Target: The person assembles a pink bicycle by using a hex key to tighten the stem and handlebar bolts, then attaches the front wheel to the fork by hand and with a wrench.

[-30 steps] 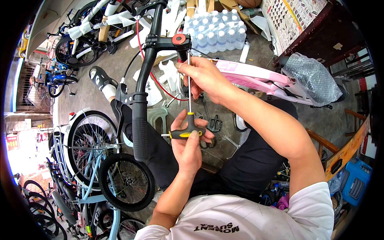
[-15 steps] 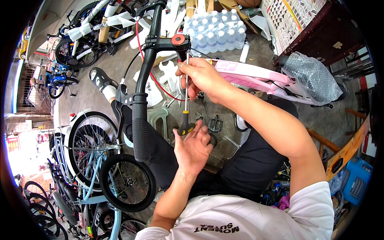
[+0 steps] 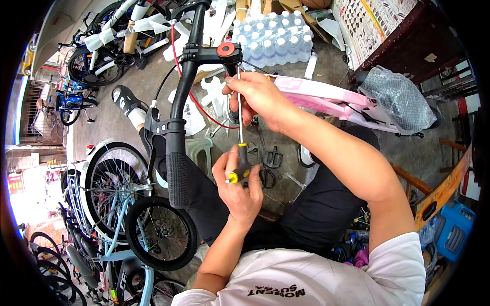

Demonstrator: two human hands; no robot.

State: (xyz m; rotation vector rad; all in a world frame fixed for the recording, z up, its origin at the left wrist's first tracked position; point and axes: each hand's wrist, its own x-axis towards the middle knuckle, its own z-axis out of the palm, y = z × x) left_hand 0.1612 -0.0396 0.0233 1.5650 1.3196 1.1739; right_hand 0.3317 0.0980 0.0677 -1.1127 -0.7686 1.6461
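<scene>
A long screwdriver (image 3: 241,117) with a black-and-yellow handle stands almost upright in the picture, its tip reaching the underside of the handlebar stem (image 3: 214,53). My left hand (image 3: 239,191) has its fingers closed round the handle, the butt end showing between them. Higher up, my right hand (image 3: 260,99) pinches the shaft near the tip, just under the stem's red round cap (image 3: 226,49). Where the tip meets the stem is too small to make out. The black handlebar (image 3: 187,86) runs down on the left to a ribbed grip (image 3: 177,178) and a brake lever (image 3: 153,133).
The pink-and-white bicycle frame (image 3: 316,94) extends right to a bubble-wrapped part (image 3: 395,99). Wrapped water bottles (image 3: 275,41) stand beyond. A pedal (image 3: 273,158) and scissors (image 3: 267,177) lie on the floor, near a green stool (image 3: 200,150). Several bicycles crowd the left, one light blue (image 3: 120,219).
My left hand has gone from spread fingers beside the screwdriver handle to fingers closed around it. The handle has turned and tilted slightly right. My right hand stays at the shaft.
</scene>
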